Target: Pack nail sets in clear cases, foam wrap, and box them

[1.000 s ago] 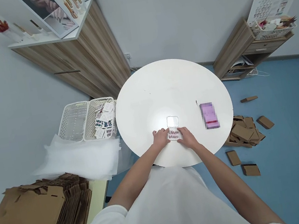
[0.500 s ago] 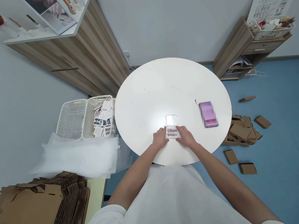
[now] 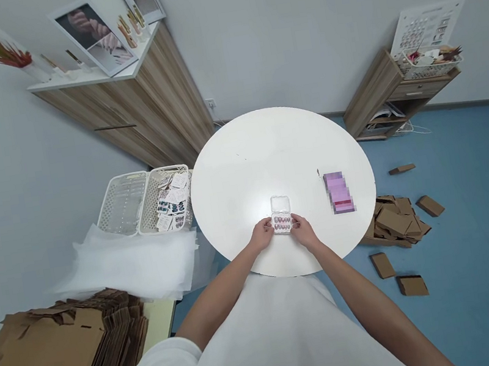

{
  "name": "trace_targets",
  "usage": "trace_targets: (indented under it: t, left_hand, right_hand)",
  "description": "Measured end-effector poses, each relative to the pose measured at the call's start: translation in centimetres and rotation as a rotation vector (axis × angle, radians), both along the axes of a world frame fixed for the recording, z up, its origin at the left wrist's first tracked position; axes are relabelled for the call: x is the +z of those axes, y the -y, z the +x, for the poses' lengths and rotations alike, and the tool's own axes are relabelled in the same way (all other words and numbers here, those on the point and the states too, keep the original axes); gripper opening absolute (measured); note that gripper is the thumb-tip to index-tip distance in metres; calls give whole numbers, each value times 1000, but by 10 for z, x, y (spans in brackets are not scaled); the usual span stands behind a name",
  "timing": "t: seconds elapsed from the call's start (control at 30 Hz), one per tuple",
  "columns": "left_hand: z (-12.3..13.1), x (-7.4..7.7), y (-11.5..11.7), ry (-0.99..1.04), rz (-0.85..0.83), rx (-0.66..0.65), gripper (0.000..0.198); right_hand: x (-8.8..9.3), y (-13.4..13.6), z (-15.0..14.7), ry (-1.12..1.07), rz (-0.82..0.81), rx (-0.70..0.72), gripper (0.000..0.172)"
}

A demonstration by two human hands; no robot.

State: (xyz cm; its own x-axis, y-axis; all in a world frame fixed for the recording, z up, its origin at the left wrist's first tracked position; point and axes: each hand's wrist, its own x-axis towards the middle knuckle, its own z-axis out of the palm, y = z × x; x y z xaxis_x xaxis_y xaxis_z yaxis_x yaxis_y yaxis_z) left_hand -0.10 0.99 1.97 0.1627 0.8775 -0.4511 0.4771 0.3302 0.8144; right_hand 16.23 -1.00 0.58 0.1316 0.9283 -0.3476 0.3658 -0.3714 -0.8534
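Observation:
A small clear plastic case (image 3: 283, 230) lies in front of me on the round white table (image 3: 236, 190). Its transparent lid (image 3: 280, 204) is raised and leans away from me. Two rows of pinkish press-on nails (image 3: 282, 219) show inside. My left hand (image 3: 261, 235) grips the case's left edge with bent fingers, and my right hand (image 3: 303, 231) holds the opposite edge the same way. Both thumbs are only partly visible. Farther right on the tabletop lies a purple, pixelated flat item (image 3: 339, 192), apart from my hands.
White baskets (image 3: 141, 205), one with nail cards (image 3: 172, 202), stand left of the table. Nearer are translucent sheets (image 3: 131, 259) and stacked flat cardboard (image 3: 45, 363). Small brown boxes (image 3: 412, 285) lie on the floor at right, beside a heaped carton (image 3: 394, 221). Cabinets (image 3: 157, 98) line the wall.
The view has tilted up slightly, so the table sits lower in frame. My fingers have shifted along the case's sides and are more bent. The lid stays raised.

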Motion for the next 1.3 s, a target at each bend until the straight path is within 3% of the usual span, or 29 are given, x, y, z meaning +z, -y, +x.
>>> trace_targets:
  t: [0.2,0.37,0.63,0.77,0.9,1.13,1.3]
  left_hand:
    - [-9,8,9,159,-47,124,34]
    - [-10,17,15,322,-126,170,33]
    - [-12,32,18,564,-235,280,43]
    - [-15,36,19,634,-287,246,43]
    - [-16,37,19,671,-340,210,45]
    - [-16,40,16,743,-381,274,45]
    - [-12,39,14,772,-380,355,42]
  right_hand:
    - [21,8,-1,-90,-2,4,55]
    - [37,14,-1,-191,-9,-83,48]
    - [42,2,5,-443,-92,-251,36]
    - [44,-15,11,-664,-223,-177,33]
    - [48,-26,15,-686,-225,-163,33]
    - [63,-26,18,-823,-203,-11,27]
    - [59,-20,18,-813,-226,-1,27]
